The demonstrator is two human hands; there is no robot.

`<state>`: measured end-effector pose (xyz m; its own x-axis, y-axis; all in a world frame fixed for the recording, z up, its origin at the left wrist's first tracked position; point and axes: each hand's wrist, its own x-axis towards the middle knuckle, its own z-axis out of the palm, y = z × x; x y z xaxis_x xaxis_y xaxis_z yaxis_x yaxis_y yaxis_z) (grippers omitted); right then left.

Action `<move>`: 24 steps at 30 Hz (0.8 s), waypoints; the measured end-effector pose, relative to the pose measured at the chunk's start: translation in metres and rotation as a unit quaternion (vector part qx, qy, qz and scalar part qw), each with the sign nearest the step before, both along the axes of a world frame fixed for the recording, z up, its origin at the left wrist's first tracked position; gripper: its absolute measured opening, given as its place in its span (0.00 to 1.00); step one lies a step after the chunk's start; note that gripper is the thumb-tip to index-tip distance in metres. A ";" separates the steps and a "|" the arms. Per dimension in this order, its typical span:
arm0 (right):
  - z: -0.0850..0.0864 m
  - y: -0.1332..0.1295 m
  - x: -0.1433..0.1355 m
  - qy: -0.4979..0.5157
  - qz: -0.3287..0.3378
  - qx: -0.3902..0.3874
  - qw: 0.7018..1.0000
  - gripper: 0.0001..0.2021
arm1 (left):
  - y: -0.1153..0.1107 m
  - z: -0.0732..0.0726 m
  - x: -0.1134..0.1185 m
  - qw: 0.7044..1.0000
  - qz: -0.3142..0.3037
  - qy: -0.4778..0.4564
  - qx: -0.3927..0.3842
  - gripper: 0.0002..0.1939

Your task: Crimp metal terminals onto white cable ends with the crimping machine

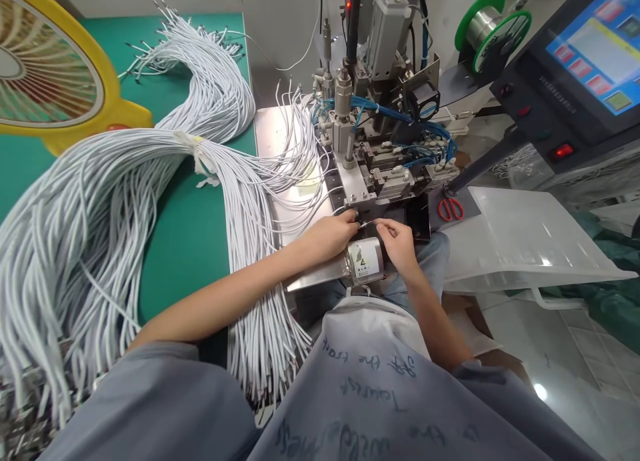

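Observation:
At the front of a metal bench machine (354, 184), my left hand (336, 234) is closed on a white cable (364, 225) near its end. My right hand (399, 242) pinches at the thin tip of that end, its thumb and forefinger pressed together; the small part between them is hard to make out. Just below both hands is a clear container with a white label (366, 259). Other loose white cables (295, 181) run past my left hand toward the machine's left side.
Large white cable bundles (200, 154) lie over the green table mat (175, 247). A yellow fan (107, 107) stands at left. Red-handled scissors (451, 210), a white plastic tray (530, 241), a green-rimmed wire spool (484, 29) and a touchscreen panel (595, 54) are at right.

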<state>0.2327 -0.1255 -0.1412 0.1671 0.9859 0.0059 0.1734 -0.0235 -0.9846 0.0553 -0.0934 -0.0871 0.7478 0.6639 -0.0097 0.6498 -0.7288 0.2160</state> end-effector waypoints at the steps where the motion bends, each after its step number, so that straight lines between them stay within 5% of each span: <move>1: -0.004 0.005 0.002 0.010 0.004 -0.011 1.000 0.09 | 0.002 -0.002 0.000 1.000 0.004 0.016 -0.001 0.13; 12: -0.008 0.023 -0.001 0.054 0.072 -0.061 0.994 0.09 | 0.005 -0.004 -0.003 0.999 -0.023 0.037 0.000 0.24; 24: -0.008 0.027 0.001 0.035 0.103 -0.087 0.990 0.09 | 0.006 -0.001 -0.004 0.996 -0.048 0.066 0.022 0.21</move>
